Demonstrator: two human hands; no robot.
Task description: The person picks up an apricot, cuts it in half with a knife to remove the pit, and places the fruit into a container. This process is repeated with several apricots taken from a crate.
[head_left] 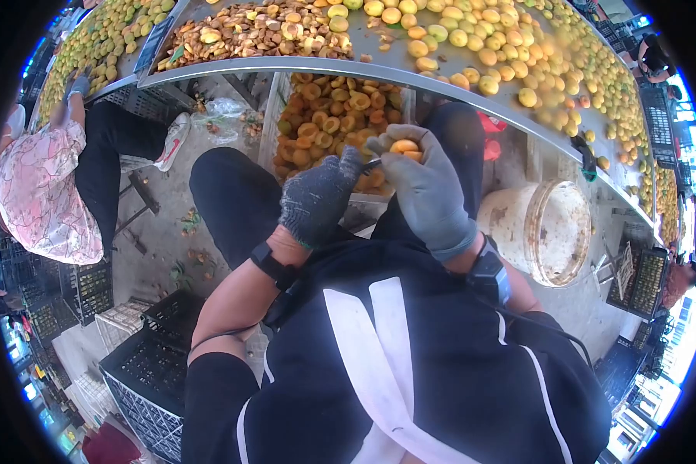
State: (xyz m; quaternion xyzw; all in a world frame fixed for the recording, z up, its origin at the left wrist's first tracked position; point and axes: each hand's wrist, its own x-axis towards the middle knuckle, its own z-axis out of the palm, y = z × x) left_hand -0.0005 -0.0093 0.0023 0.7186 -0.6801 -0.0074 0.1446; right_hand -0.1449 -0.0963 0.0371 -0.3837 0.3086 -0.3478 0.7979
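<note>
In a grey glove, my right hand [429, 185] is closed around an orange apricot [405, 147], which shows between the thumb and fingers. My left hand [317, 193], in a darker knit glove, is closed on a small dark tool [371, 165] whose tip points at the fruit; most of the tool is hidden. Both hands are close together over a crate [274, 116] of halved apricots [332, 116] between my knees. Above the crate runs the metal table edge [286, 63], with whole apricots [479, 39] at the right and a heap of pits [263, 32] at the left.
A stained white bucket [545, 232] lies by my right knee. A co-worker in a pink patterned top [50, 193] sits at the left, a gloved hand at the table. Black crates [151, 379] stand at the lower left. Scraps and clear plastic [224, 108] lie on the floor.
</note>
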